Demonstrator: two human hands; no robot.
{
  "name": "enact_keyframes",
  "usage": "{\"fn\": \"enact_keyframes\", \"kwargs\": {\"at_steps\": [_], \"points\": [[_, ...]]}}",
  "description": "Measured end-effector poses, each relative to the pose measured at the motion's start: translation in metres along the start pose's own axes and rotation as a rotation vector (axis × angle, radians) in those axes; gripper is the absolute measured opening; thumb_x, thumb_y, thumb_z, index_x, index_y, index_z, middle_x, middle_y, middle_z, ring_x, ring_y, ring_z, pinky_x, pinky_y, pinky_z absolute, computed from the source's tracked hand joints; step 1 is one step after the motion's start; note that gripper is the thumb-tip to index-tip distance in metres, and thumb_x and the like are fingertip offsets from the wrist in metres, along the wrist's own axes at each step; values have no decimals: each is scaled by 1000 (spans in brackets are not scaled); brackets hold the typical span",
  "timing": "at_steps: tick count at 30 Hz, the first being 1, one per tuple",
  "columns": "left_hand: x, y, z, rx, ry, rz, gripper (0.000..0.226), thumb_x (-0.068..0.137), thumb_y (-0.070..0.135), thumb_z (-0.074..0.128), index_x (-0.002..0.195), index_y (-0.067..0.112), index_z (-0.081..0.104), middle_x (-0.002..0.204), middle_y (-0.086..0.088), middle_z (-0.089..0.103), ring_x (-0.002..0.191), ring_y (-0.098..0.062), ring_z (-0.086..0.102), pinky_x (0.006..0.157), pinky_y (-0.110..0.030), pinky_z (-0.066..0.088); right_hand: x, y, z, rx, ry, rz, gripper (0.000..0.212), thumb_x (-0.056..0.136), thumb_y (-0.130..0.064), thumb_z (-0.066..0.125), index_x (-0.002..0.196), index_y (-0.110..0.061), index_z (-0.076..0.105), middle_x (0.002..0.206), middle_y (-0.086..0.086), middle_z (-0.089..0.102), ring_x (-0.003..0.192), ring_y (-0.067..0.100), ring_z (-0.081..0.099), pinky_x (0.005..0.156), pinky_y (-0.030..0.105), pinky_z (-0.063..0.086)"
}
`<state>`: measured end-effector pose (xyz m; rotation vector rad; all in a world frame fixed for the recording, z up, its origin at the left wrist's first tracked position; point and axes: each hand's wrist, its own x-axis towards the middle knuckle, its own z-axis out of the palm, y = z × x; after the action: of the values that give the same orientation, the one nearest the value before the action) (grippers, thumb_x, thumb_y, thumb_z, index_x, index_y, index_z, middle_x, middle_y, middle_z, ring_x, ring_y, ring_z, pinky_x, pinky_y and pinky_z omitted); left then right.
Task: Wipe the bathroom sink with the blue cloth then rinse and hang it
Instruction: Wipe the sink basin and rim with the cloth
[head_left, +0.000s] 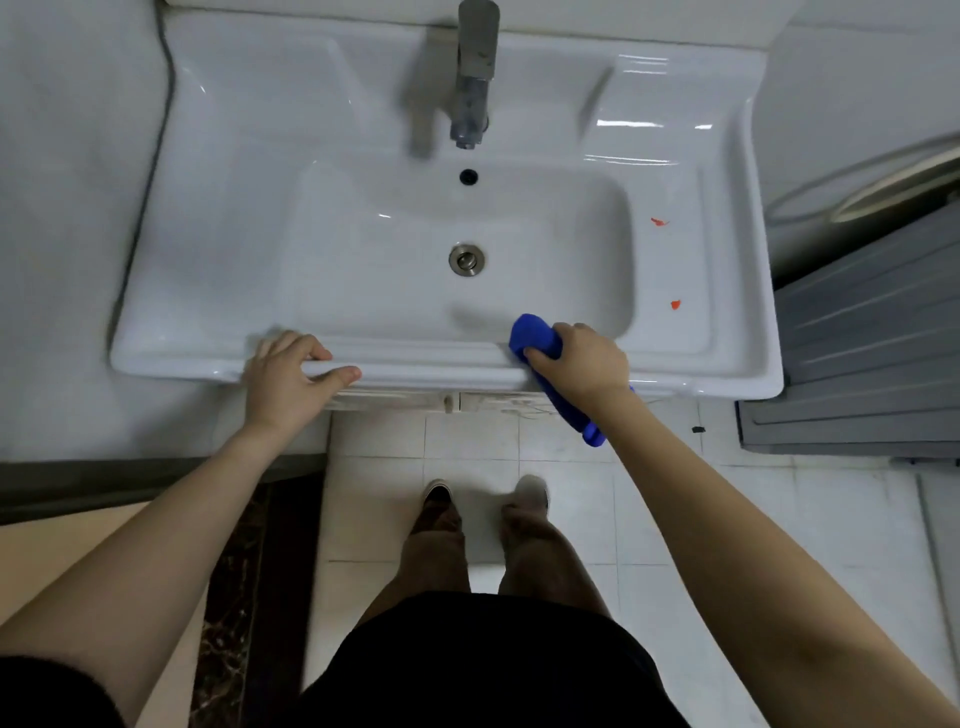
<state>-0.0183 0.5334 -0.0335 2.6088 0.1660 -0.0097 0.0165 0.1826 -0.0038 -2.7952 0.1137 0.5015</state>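
The white ceramic sink (218, 249) fills the upper half of the view, with a round metal drain (466, 258) in its basin and a grey faucet (474, 78) at the back. My right hand (584, 358) grips the bunched blue cloth (535, 335) on the sink's front rim, right of centre. One end of the cloth hangs down past my wrist. My left hand (288, 371) holds the front rim at the left, fingers over the top and thumb along the edge. Two small red marks (660, 222) sit on the sink's right ledge.
A white wall panel (62, 208) stands left of the sink. A grey slatted unit (872, 353) stands to the right, with a pale round rim (883, 192) above it. White floor tiles (753, 519) and my legs and shoes (441, 499) are below; a dark threshold strip lies lower left.
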Motion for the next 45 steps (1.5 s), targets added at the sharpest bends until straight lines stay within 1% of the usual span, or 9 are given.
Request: {"fn": "enact_keyframes", "kwargs": {"at_steps": [7, 11, 15, 23, 29, 34, 38, 42, 45], "points": [[0, -3, 2, 24, -17, 17, 39, 69, 54, 75, 76, 18, 62, 86, 0, 63, 93, -27, 54, 78, -38, 39, -6, 125, -44, -25, 5, 164, 34, 87, -54, 51, 72, -24, 47, 75, 3, 62, 62, 21, 57, 53, 29, 39], [-1, -9, 5, 38, 15, 57, 44, 71, 66, 62, 76, 22, 59, 84, 5, 59, 90, -27, 56, 80, -32, 36, -1, 143, -48, -43, 4, 122, 35, 88, -52, 51, 69, -23, 48, 65, -2, 59, 54, 14, 52, 46, 24, 31], [-6, -5, 12, 39, 81, 30, 38, 72, 61, 64, 80, 24, 59, 86, 0, 62, 89, -23, 54, 80, -27, 33, 0, 144, -43, -22, 43, 137, 34, 87, -51, 51, 71, -21, 50, 66, -1, 59, 56, 18, 54, 49, 26, 37], [-12, 13, 8, 40, 86, -48, 33, 73, 40, 74, 84, 10, 65, 90, -8, 65, 92, -27, 54, 84, -35, 37, 8, 31, -7, 14, -29, -98, 35, 88, -52, 50, 79, -18, 50, 80, 1, 54, 64, 25, 53, 55, 29, 36], [-14, 14, 5, 12, 63, -98, 27, 74, 33, 81, 86, 15, 64, 92, -1, 62, 96, -22, 50, 83, -36, 40, 5, -24, 10, 45, -55, -205, 35, 90, -52, 49, 80, -18, 49, 77, 0, 49, 58, 20, 49, 49, 28, 32], [-12, 10, 4, -1, 54, -69, 28, 73, 38, 80, 83, 19, 63, 91, 2, 62, 94, -22, 51, 82, -35, 40, 1, 66, -20, 17, -9, -38, 37, 86, -57, 50, 76, -21, 50, 76, 0, 57, 64, 25, 56, 56, 32, 44], [-10, 5, 5, 15, 44, -39, 30, 72, 49, 72, 82, 22, 62, 90, 3, 63, 92, -24, 53, 81, -32, 37, -4, 155, -50, -32, 60, 175, 36, 86, -56, 49, 71, -23, 49, 67, 2, 60, 58, 23, 55, 50, 28, 36], [-6, 8, 1, 55, -35, -58, 30, 76, 44, 75, 86, 19, 63, 96, -1, 64, 98, -28, 54, 83, -36, 39, -2, 173, -54, -50, 76, 225, 37, 86, -57, 48, 73, -22, 53, 61, 1, 59, 55, 21, 55, 50, 26, 36], [4, 29, -6, 121, -145, -186, 37, 79, 39, 75, 101, 12, 66, 110, -11, 63, 107, -33, 54, 86, -40, 43, -2, 171, -54, -44, 81, 229, 37, 86, -56, 49, 75, -21, 54, 62, 1, 59, 55, 20, 55, 50, 26, 38]]}}
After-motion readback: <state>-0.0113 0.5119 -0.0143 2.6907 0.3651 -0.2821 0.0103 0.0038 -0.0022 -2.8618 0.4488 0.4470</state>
